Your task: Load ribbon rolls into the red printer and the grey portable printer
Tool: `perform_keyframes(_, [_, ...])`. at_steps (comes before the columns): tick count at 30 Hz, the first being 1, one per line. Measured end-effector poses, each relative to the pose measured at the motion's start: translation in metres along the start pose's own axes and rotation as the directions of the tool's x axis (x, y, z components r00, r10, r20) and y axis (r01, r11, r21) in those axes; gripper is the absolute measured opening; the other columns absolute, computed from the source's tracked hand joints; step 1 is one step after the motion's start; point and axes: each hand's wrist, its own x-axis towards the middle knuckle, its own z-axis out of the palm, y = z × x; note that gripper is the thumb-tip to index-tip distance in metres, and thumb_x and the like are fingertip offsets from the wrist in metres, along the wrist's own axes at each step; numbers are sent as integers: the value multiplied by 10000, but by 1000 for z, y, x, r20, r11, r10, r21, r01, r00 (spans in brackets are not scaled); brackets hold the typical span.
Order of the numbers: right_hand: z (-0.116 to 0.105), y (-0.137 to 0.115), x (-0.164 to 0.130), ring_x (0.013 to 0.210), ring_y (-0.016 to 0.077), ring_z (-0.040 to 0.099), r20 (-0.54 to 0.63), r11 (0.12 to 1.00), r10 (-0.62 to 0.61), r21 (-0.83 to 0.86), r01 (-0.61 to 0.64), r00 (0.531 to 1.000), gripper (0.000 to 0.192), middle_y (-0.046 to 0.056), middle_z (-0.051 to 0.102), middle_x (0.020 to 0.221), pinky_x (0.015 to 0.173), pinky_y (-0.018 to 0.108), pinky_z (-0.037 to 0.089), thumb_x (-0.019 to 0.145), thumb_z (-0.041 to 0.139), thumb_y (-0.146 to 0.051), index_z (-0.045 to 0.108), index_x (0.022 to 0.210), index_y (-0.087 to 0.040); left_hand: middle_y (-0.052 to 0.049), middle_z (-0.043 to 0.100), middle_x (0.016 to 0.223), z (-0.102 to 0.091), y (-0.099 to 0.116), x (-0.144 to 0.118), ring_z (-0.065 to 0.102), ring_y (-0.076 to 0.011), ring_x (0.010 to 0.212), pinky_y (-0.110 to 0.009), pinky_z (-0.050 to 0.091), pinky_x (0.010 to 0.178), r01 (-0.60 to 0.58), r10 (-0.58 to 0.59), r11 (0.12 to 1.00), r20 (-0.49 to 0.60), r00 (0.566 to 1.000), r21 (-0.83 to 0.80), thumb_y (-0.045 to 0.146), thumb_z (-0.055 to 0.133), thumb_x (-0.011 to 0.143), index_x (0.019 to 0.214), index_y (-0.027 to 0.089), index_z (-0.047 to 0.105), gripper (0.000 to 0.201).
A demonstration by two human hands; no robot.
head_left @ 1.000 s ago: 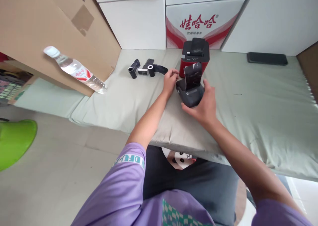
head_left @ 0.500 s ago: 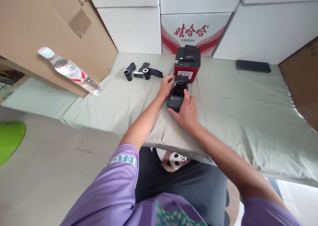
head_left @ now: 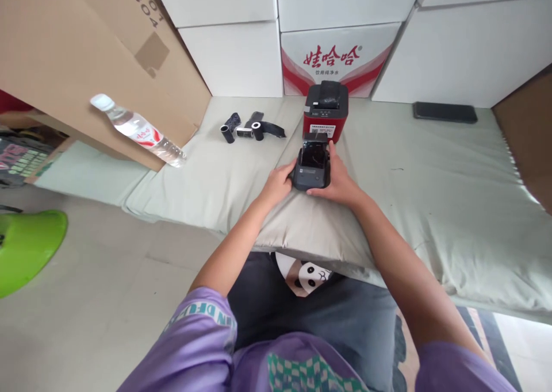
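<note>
A small black portable printer [head_left: 307, 178] lies on the cushion close to me, its lid raised and a shiny black strip or roll in its bay. Along its left side my left hand [head_left: 278, 184] is closed, thumb and fingers against the casing. My right hand [head_left: 340, 179] wraps round the right side, thumb at the front edge and fingers reaching up beside the lid. Right behind it stands a red and black printer [head_left: 326, 113] with a black strip over its top. To the left lie several small black rolls [head_left: 227, 134] with strips trailing from them.
A clear water bottle [head_left: 140, 130] stands at the left before a large cardboard box [head_left: 103, 64]. White cartons [head_left: 233, 61] line the back of the green-grey cushion [head_left: 431, 208]. A black phone-like slab [head_left: 445, 112] lies at the back right. A green stool [head_left: 32, 248] is on the floor.
My right hand has moved from over the printer's front to its right side. My left hand has slid lower along the left side. The view has shifted slightly.
</note>
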Motion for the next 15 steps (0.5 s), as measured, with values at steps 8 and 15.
perform_keyframes(8, [-17, 4, 1, 1635, 421, 332, 16, 998, -24, 63, 23, 1000, 1658, 181, 82, 1827, 1258, 669, 410, 502, 966, -700, -73, 1730, -296, -131, 736, 1269, -8, 14, 13, 672, -303, 1235, -460, 494, 1050, -52, 46, 953, 26, 999, 297, 13, 419, 831, 1312, 220, 771, 631])
perform_keyframes(15, [-15, -6, 3, 1560, 426, 438, -90, 1000, 15, 29, -12, 996, 1597, 239, 398, 1701, 1209, 604, 465, 434, 1019, -625, 148, 1710, -222, -96, 763, 1173, -10, 15, 22, 700, -271, 1142, -425, 463, 997, -69, 52, 953, 63, 997, 296, 44, 437, 895, 1195, 241, 807, 516])
